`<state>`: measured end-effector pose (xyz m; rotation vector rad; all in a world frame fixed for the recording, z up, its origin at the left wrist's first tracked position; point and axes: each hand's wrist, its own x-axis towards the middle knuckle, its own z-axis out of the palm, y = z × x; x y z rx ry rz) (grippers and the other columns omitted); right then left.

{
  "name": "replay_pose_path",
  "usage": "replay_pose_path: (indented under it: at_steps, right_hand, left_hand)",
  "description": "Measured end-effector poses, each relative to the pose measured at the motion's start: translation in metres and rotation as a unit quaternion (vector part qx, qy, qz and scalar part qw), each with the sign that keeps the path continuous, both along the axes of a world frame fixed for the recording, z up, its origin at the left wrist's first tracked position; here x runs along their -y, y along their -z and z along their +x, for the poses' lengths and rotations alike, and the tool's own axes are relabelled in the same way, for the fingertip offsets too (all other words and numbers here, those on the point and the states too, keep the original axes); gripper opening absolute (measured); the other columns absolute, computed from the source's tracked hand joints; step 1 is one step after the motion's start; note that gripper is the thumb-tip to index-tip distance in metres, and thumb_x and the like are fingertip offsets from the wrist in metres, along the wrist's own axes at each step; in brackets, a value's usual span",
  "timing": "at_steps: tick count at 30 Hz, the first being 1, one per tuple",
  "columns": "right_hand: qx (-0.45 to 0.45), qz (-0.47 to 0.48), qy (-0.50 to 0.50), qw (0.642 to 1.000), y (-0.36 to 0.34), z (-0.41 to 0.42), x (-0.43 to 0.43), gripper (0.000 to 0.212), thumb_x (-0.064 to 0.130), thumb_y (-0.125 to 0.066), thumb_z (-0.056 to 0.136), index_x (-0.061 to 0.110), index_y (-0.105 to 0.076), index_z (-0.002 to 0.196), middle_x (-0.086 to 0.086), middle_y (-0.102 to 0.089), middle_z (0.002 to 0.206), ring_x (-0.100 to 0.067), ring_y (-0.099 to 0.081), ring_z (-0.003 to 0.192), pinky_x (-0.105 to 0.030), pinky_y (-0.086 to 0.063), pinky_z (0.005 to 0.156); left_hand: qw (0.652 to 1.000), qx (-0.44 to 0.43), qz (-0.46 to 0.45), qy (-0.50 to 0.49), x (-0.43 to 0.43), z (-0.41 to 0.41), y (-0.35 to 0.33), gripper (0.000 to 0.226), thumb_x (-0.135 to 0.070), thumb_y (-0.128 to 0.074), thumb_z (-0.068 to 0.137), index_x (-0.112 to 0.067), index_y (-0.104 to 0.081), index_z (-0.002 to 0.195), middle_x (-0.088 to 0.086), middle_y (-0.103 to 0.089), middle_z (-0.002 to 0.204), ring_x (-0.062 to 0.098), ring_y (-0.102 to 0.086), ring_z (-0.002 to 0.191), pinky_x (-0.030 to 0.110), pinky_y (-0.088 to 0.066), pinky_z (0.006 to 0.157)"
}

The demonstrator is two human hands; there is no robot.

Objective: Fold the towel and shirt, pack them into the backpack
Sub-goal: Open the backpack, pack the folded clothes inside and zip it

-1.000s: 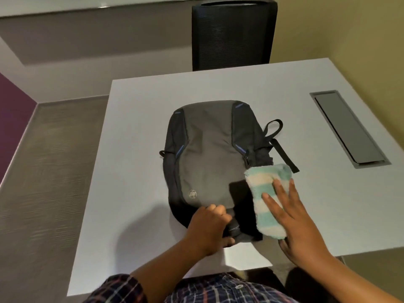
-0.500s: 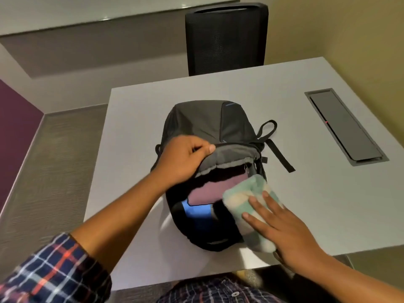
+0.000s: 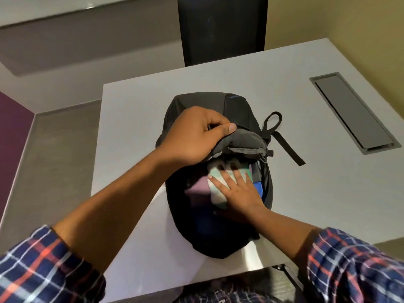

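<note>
Head view: the towel [image 3: 216, 196], at the mouth of the backpack [image 3: 218, 237] 0.5 s ago, now lies inside the bag on the counter [image 3: 328, 193], over what looks like the mauve shirt [image 3: 196, 189]. The right hand [image 3: 238, 191] presses it flat-fingered, grip empty. The left hand [image 3: 192, 136] has a closed grip pinching the flap [image 3: 242, 142] up. Only closing the bag seems left.

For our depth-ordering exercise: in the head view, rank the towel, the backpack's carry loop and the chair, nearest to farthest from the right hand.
1. towel: under the right hand.
2. carry loop: right side of backpack.
3. chair: beyond the table.
</note>
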<state>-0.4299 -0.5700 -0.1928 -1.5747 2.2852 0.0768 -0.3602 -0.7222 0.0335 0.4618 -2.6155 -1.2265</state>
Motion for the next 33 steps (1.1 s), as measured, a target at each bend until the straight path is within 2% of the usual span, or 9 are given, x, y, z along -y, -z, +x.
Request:
replay_pose_path:
  at_steps: [4, 8, 10, 13, 16, 23, 26, 29, 33]
  right_hand:
    - [-0.004, 0.018, 0.013, 1.000, -0.006, 0.002, 0.000, 0.108, 0.088, -0.043, 0.069, 0.043, 0.012, 0.150, -0.002, -0.005, 0.162, -0.039, -0.007, 0.145, -0.059, -0.002, 0.115]
    - [0.005, -0.025, 0.019, 0.999, -0.033, 0.011, -0.010, 0.104, 0.090, -0.032, 0.072, 0.037, 0.005, 0.153, 0.001, -0.019, 0.159, -0.037, -0.017, 0.142, -0.066, 0.005, 0.113]
    - [0.031, -0.093, 0.044, 0.994, -0.050, 0.015, -0.029, 0.090, 0.082, -0.036, 0.080, 0.035, -0.013, 0.153, 0.007, -0.033, 0.152, -0.027, -0.025, 0.140, -0.060, 0.001, 0.116]
    - [0.086, -0.223, 0.139, 0.961, -0.060, 0.007, -0.076, 0.048, 0.050, -0.048, 0.094, 0.032, -0.045, 0.138, 0.009, -0.050, 0.140, -0.015, -0.039, 0.135, -0.035, -0.008, 0.119]
    - [0.112, -0.271, 0.291, 0.911, -0.053, -0.014, -0.117, 0.035, 0.031, -0.045, 0.100, 0.026, -0.052, 0.133, 0.004, -0.059, 0.133, -0.020, -0.054, 0.122, -0.036, -0.034, 0.110]
    - [0.166, -0.252, 0.319, 0.899, -0.034, -0.075, -0.090, 0.041, 0.012, -0.044, 0.101, 0.019, -0.047, 0.141, 0.001, -0.056, 0.138, -0.021, -0.057, 0.119, -0.026, -0.038, 0.101]
    - [0.221, -0.246, 0.304, 0.893, -0.038, -0.091, -0.064, 0.044, 0.005, -0.043, 0.100, 0.019, -0.045, 0.142, 0.011, -0.051, 0.124, -0.006, -0.047, 0.113, -0.012, -0.031, 0.094]
    - [0.249, -0.207, 0.283, 0.903, -0.026, -0.108, -0.054, 0.042, 0.013, -0.044, 0.099, 0.023, -0.048, 0.140, 0.011, -0.055, 0.126, -0.009, -0.053, 0.114, -0.017, -0.036, 0.092]
    - [0.234, -0.172, 0.337, 0.896, -0.008, -0.124, -0.050, 0.025, 0.017, -0.052, 0.096, 0.017, -0.069, 0.114, -0.003, -0.072, 0.113, -0.022, -0.065, 0.104, -0.025, -0.043, 0.083]
  left_hand:
    - [1.000, 0.005, 0.025, 0.004, 0.000, 0.002, 0.004, 0.023, -0.032, -0.059, 0.094, -0.020, -0.076, 0.083, 0.003, -0.073, 0.078, 0.020, -0.068, 0.074, 0.043, -0.056, 0.072]
    - [0.999, -0.003, 0.033, 0.016, -0.004, 0.010, 0.014, 0.020, -0.029, -0.060, 0.094, -0.020, -0.076, 0.083, -0.007, -0.071, 0.078, 0.007, -0.066, 0.074, 0.031, -0.054, 0.073]
    - [0.999, -0.010, -0.001, 0.038, -0.007, 0.017, 0.028, 0.024, -0.030, -0.061, 0.092, -0.016, -0.072, 0.077, -0.007, -0.065, 0.069, 0.007, -0.062, 0.068, 0.031, -0.050, 0.068]
    - [0.994, 0.045, -0.018, 0.098, -0.019, 0.032, 0.053, 0.035, -0.051, -0.057, 0.083, -0.020, -0.069, 0.074, -0.005, -0.056, 0.065, 0.010, -0.056, 0.065, 0.037, -0.047, 0.064]
    - [0.971, 0.135, -0.115, 0.158, -0.032, 0.039, 0.081, 0.051, -0.072, -0.043, 0.079, -0.027, -0.067, 0.081, -0.011, -0.054, 0.073, 0.005, -0.052, 0.073, 0.027, -0.044, 0.065]
    - [0.933, 0.213, -0.241, 0.161, -0.037, -0.012, 0.143, 0.043, -0.052, -0.047, 0.093, -0.028, -0.052, 0.129, -0.002, -0.053, 0.127, 0.020, -0.047, 0.120, 0.034, -0.033, 0.098]
    - [0.952, 0.170, -0.203, 0.155, -0.046, -0.034, 0.167, 0.048, -0.043, -0.041, 0.097, -0.027, -0.041, 0.142, -0.004, -0.039, 0.151, 0.017, -0.029, 0.141, 0.033, -0.018, 0.114]
    - [0.960, 0.166, -0.185, 0.129, -0.053, -0.054, 0.189, 0.061, -0.050, -0.024, 0.094, -0.024, -0.030, 0.149, -0.005, -0.022, 0.160, 0.014, -0.012, 0.148, 0.034, -0.003, 0.120]
    - [0.948, 0.142, -0.264, 0.103, -0.068, -0.064, 0.217, 0.056, -0.050, -0.034, 0.092, -0.022, -0.052, 0.137, 0.002, -0.048, 0.147, 0.024, -0.040, 0.138, 0.052, -0.029, 0.113]
